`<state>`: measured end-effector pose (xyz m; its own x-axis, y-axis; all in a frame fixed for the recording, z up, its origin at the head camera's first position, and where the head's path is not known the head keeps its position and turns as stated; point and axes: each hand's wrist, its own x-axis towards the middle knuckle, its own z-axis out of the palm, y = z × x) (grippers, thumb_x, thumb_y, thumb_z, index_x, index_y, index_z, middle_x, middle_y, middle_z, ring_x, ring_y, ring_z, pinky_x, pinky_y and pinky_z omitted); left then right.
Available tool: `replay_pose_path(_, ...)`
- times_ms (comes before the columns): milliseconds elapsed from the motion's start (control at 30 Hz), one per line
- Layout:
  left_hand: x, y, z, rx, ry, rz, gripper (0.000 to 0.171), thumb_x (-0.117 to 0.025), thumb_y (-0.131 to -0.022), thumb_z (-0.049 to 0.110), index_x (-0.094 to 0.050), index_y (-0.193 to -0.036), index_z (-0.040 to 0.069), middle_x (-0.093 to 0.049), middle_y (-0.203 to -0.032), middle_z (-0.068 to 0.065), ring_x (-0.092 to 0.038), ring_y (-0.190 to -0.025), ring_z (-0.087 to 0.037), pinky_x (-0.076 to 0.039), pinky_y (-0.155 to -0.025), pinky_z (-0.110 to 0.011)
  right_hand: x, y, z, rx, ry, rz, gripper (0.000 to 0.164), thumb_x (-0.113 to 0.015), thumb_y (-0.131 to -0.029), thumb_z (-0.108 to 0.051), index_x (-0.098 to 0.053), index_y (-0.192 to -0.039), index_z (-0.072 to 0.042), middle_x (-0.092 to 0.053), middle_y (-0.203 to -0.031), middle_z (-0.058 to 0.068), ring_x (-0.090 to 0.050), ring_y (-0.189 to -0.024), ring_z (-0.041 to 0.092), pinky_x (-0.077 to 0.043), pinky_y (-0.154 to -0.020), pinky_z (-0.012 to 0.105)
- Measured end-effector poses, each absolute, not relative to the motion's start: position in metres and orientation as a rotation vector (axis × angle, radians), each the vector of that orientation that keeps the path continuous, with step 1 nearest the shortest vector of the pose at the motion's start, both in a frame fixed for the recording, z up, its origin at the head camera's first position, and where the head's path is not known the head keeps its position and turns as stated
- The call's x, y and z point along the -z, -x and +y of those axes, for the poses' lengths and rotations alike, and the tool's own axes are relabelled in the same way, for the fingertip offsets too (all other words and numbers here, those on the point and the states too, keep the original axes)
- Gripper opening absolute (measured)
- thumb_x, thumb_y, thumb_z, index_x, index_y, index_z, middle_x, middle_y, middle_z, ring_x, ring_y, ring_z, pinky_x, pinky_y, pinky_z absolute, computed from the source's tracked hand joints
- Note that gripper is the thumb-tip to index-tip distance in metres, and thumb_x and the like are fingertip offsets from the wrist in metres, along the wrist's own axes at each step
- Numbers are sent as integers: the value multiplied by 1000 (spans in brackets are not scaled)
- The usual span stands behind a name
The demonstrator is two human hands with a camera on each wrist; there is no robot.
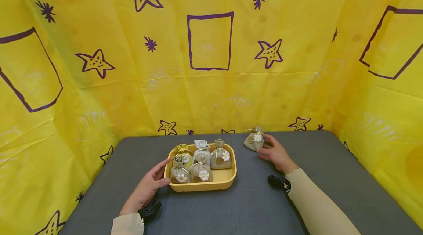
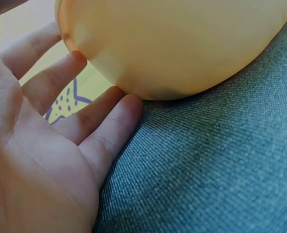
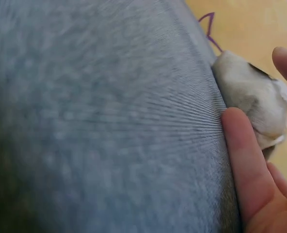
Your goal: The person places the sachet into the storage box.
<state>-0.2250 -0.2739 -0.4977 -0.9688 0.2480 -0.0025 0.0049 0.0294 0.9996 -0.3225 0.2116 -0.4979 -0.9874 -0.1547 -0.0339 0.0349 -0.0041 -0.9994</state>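
Observation:
A yellow tray [image 1: 198, 187] stands on the grey cloth with several small drawstring sachets in it. In the tray, a yellow sachet [image 1: 181, 149] and a pale sachet [image 1: 201, 145] are at the back, and grey-beige sachets [image 1: 201, 167] with white flowers fill the front left and back right. My left hand [image 1: 150, 185] touches the tray's left end, its fingertips [image 2: 129, 104] against the outer wall. To the right of the tray, another beige sachet [image 1: 252, 141] sits tilted on the cloth. Beside it my right hand [image 1: 275, 154] has extended fingers, one finger [image 3: 245, 160] lying along the cloth.
Grey cloth [image 1: 251, 198] covers the table. Yellow fabric walls [image 1: 211, 95] with purple drawings rise behind and at both sides; the lone sachet is close to the back edge. Black straps with devices [image 1: 279, 182] are on both wrists.

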Motion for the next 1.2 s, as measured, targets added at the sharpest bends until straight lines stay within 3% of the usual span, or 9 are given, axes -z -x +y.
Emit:
replay_pose_path(233,496,224,-272,-2045,-260,2143,69,-69,-95,9,-33,-154,6,-22,-162,-14,-18,-147,-26,-37,-102,-21,499,332,206,1954,143,2309,84,-72,-92,-4,-22,-159,-11,-20,-158,22,-36,-135,42,-54,-88,44)
replay_pose_path(367,496,224,-272,-2052,-308,2124,70,-67,-96,6,-30,-155,3,-19,-162,-17,-15,-148,-29,-37,-102,-19,499,335,204,1860,150,2386,82,-72,-93,-9,-23,-158,-8,-31,-152,27,-46,-127,40,-55,-86,43)
replay_pose_path(600,498,225,-273,-2044,-277,2158,70,-69,-95,8,-32,-154,4,-21,-162,-17,-17,-147,-30,-38,-101,-20,500,337,201,1809,154,2473,62,-74,-92,-10,-43,-145,-4,-53,-127,23,-56,-104,31,-57,-75,38)
replay_pose_path(800,498,225,-273,-2028,-256,2164,70,-69,-95,10,-33,-154,6,-22,-162,-14,-19,-147,-28,-37,-104,-23,502,336,201,1809,158,2526,46,-77,-88,-6,-54,-127,-3,-55,-118,19,-56,-99,30,-57,-70,37)
replay_pose_path(1000,497,223,-273,-2032,-258,2154,69,-69,-95,10,-34,-154,6,-21,-162,-16,-18,-148,-29,-33,-108,-30,503,336,204,1859,150,2482,56,-71,-91,1,-46,-141,-6,-44,-137,24,-57,-103,33,-59,-70,38)
replay_pose_path(1200,496,223,-273,-2024,-252,2169,70,-69,-95,11,-33,-154,6,-21,-162,-15,-18,-148,-29,-35,-105,-26,506,335,208,1910,192,2433,68,-67,-91,6,-43,-152,-11,-50,-130,26,-60,-98,29,-59,-69,38)
